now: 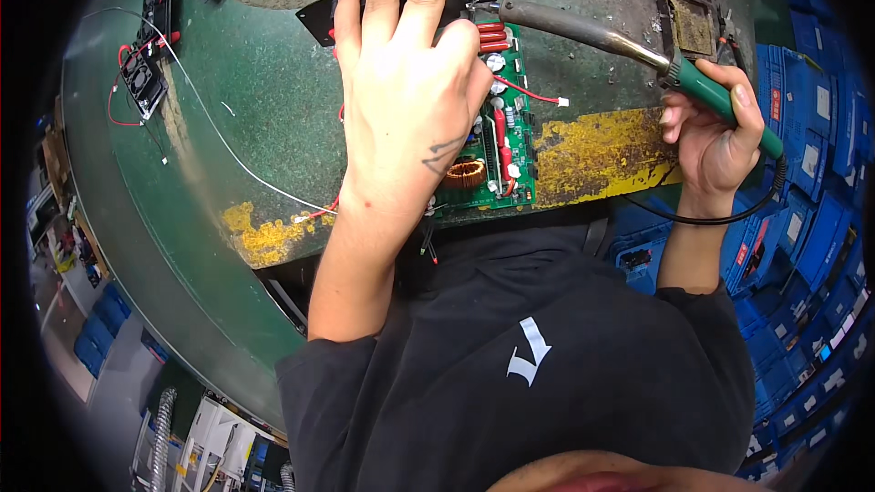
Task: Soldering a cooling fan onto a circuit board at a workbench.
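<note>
My right hand (715, 132) is closed around the green handle of a soldering iron (583, 29). Its thick grey barrel reaches left, and the tip meets a small metal terminal near the right end of a black panel (319, 18). My left hand (401, 73) lies across that panel, fingers over its face and far edge, steadying it; the fingers hide the panel's middle. Below the panel is a green circuit board (519, 141) with a copper coil (465, 173), red parts and wires, partly covered by my left hand and wrist. A red wire with a white plug (562, 102) sticks out rightward.
Small black fans (141, 82) with wires lie at the left on the worn green table (255, 118). A thin white cable (214, 128) crosses there. A metal iron stand (693, 23) stands back right. Blue bins (802, 128) are stacked beyond the table's right edge.
</note>
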`<state>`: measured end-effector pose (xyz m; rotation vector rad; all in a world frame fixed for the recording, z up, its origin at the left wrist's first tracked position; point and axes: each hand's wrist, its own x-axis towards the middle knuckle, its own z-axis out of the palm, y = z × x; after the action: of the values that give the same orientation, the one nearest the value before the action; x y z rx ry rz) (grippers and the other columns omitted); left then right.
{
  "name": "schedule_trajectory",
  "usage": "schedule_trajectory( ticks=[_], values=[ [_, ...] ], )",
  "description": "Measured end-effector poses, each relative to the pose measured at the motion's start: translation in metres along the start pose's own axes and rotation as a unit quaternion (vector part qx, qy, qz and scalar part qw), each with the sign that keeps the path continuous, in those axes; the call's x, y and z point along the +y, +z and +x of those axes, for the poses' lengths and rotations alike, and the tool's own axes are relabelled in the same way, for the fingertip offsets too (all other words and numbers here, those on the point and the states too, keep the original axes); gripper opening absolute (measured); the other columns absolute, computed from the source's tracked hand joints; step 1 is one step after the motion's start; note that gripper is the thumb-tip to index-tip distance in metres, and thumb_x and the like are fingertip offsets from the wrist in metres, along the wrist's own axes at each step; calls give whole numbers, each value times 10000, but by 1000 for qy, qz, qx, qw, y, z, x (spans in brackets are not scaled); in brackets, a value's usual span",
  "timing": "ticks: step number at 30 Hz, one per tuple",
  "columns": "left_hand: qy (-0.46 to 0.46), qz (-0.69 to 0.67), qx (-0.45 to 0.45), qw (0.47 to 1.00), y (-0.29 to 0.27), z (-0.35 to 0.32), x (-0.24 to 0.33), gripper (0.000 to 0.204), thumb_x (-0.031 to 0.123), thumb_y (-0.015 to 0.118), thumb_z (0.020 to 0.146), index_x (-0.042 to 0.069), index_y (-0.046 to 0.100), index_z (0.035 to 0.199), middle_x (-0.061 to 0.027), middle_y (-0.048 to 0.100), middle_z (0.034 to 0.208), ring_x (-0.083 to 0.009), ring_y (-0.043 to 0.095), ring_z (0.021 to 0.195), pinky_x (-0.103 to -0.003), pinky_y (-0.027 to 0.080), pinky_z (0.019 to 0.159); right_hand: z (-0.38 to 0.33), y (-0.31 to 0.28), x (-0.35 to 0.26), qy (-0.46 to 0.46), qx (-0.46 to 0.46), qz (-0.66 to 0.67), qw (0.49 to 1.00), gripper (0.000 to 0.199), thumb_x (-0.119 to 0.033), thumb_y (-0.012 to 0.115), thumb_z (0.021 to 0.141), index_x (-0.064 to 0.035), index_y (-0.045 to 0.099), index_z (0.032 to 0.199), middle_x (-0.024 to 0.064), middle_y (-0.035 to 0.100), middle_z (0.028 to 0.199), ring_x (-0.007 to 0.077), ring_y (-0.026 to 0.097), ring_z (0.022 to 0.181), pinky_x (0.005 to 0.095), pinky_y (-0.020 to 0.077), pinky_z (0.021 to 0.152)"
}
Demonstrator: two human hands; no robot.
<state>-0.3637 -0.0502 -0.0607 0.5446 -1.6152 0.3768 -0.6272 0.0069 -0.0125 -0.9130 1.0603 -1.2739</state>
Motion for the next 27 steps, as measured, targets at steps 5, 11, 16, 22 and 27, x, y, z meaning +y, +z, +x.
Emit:
schedule_trajectory(
  ticks=[5, 11, 16, 22, 27],
  values=[
    [-133, 69, -258, 954, -7, 16, 8, 206, 113, 679, 645, 24, 584, 804, -277, 452, 1272, -446, 387, 1227, -562, 282, 1012, -5, 2, 1, -1, 28, -23, 999, 442, -308, 369, 911, 61, 547, 1076, 229, 629, 751, 222, 603, 547, 275, 486, 448],
    [-132, 63, -252, 957, -4, 0, 2, 208, 118, 682, 644, 24, 585, 803, -276, 458, 1267, -448, 395, 1221, -560, 289, 1007, -6, 2, 1, -2, 29, -20, 999, 446, -316, 376, 910, 60, 548, 1077, 225, 629, 755, 220, 601, 549, 275, 485, 444],
    [-7, -16, 17, 1000, 4, -26, -8, 209, 113, 683, 643, 22, 584, 802, -274, 464, 1260, -449, 407, 1208, -561, 295, 1002, -6, 4, 2, -2, 26, -29, 999, 445, -315, 378, 910, 62, 552, 1072, 224, 625, 756, 221, 604, 557, 276, 486, 444],
    [-247, 135, -489, 826, -26, 31, 24, 212, 110, 683, 639, 20, 583, 804, -273, 459, 1265, -447, 404, 1209, -563, 293, 1003, -7, 4, 2, -3, 27, -22, 999, 449, -318, 372, 912, 59, 552, 1074, 222, 621, 755, 220, 600, 556, 276, 481, 443],
    [-196, 102, -384, 897, -18, 38, 19, 213, 112, 680, 638, 18, 583, 804, -272, 455, 1266, -443, 400, 1210, -562, 292, 1005, -9, -3, 1, -10, 19, -8, 1000, 446, -321, 365, 914, 48, 551, 1082, 228, 618, 774, 221, 594, 565, 275, 471, 436]
  ],
)
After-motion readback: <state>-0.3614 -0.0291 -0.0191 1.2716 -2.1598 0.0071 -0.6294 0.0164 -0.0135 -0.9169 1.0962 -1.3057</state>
